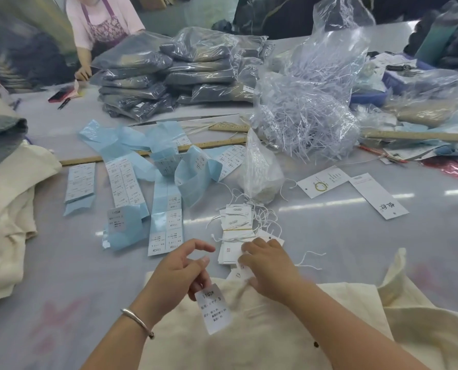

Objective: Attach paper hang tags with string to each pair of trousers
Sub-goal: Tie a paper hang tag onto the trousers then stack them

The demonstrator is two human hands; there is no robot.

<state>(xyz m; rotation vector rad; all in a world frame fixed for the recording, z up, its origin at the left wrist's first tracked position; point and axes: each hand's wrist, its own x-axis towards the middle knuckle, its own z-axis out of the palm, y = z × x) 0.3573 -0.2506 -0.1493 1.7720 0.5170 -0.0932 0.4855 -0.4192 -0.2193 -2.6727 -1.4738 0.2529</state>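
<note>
I have the cream trousers (pixel 249 329) spread on the bench (pixel 356 236) right under me, waistband edge toward the far side, so everything I need lies just beyond that edge. The banded stack of tags (pixel 236 231) sits straight ahead of the trousers, long axis running away from me, strings (pixel 265 217) trailing off its far right corner. My right hand (pixel 268 271) is already on the near end of that stack, fingers curled down over the lowest cards; it looks like I'm picking one loose tag (pixel 240 275) free, though I cannot tell whether it is truly pinched. My left hand (pixel 180 265) is just left of the stack, apart from it, thumb and finger pinching the top of a size sticker (pixel 214 311) that hangs down over the cloth, the other fingers loosely spread. So the right hand is the nearer one to the tags, and I judge the next move is drawing a tag back toward the waistband.
</note>
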